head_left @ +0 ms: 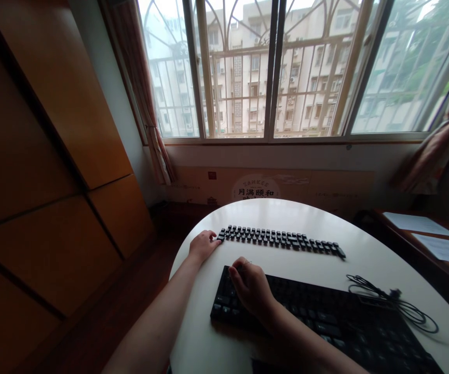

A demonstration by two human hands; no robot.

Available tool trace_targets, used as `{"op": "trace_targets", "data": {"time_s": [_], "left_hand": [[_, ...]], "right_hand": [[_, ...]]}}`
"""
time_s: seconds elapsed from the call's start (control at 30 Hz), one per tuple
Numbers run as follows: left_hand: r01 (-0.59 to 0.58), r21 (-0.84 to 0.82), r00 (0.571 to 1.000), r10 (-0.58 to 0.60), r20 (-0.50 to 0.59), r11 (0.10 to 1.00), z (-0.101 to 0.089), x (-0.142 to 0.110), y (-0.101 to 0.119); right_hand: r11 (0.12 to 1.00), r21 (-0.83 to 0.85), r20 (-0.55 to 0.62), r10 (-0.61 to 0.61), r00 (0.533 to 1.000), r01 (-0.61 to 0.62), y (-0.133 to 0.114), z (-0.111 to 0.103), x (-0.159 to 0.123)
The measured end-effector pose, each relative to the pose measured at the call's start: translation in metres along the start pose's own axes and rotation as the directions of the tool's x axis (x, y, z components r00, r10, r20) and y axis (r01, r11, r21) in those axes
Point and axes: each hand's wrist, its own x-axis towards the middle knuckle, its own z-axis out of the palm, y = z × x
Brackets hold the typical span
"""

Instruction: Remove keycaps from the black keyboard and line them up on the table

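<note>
At the left end of several rows of loose black keycaps point(282, 238), my left hand point(204, 245) has its thumb and curled index finger at the endmost keycap point(221, 237). Below them lies a black keyboard point(325, 301), slanting across the white table. Over the keyboard's upper left corner, my right hand point(253, 285) is closed, and a thin wire tool point(248, 263), like a wire keycap puller, pokes out of its fingers. My right hand and forearm hide part of the keys.
A coiled black cable point(407, 306) lies by the keyboard's upper right edge on the round white table point(286, 213). To the right, a brown side table point(399, 234) bears paper sheets point(421, 223). Wooden cabinets point(53, 244) stand at left, a barred window behind.
</note>
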Motion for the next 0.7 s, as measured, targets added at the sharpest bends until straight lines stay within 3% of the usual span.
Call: {"op": "trace_targets", "data": {"time_s": [0.7], "left_hand": [[0.004, 0.02, 1.0, -0.004, 0.001, 1.0, 0.0, 0.0005, 0.0006]], "right_hand": [[1.0, -0.004, 0.009, 0.001, 1.0, -0.001, 0.0011, 0.0, -0.0016]]}}
